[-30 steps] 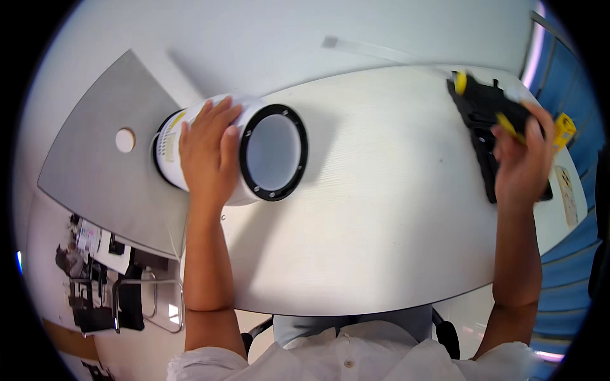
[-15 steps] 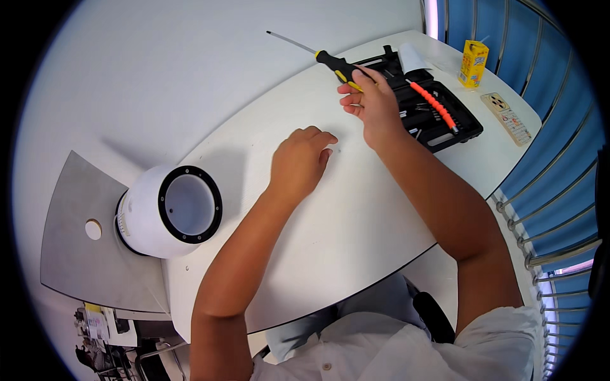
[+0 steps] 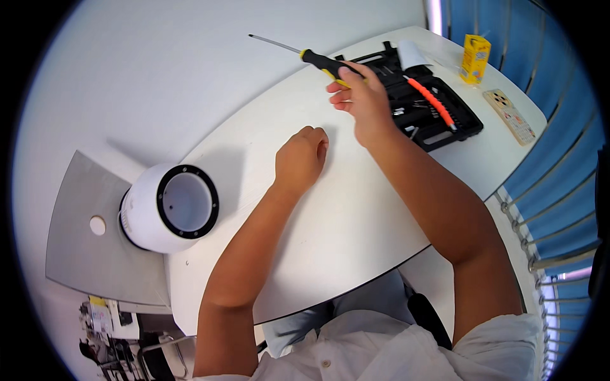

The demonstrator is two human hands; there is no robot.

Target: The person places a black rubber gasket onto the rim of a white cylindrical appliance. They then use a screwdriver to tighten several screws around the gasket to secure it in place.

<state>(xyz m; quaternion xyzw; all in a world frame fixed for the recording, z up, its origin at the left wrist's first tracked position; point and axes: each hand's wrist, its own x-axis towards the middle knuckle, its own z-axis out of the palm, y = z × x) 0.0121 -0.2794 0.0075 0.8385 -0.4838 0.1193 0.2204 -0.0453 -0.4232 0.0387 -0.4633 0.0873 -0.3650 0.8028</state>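
Note:
My right hand (image 3: 361, 101) is closed round the black and yellow handle of a screwdriver (image 3: 321, 62). Its long thin shaft points up and left, in front of the wall. Over the middle of the white table, my left hand (image 3: 301, 155) has its fingers curled in; whatever they may hold is hidden. Just right of my right hand lies an open black tool case (image 3: 467, 119), partly covered by that hand and wrist. A bendy orange-red shaft (image 3: 432, 100) with metal ends rests across the case among small metal bits.
A white round housing with a black rim (image 3: 185, 201) stands at the left on a grey panel (image 3: 76, 254), near a small white disc (image 3: 97, 225). A yellow drink carton (image 3: 474, 59) and a phone in a patterned case (image 3: 510, 117) are at the far right. Metal railings (image 3: 559, 260) run beyond the table.
My right hand has shifted a little left with the screwdriver. My left hand's thumb and fingers, slightly apart before, have curled inward. The whole view has moved slightly.

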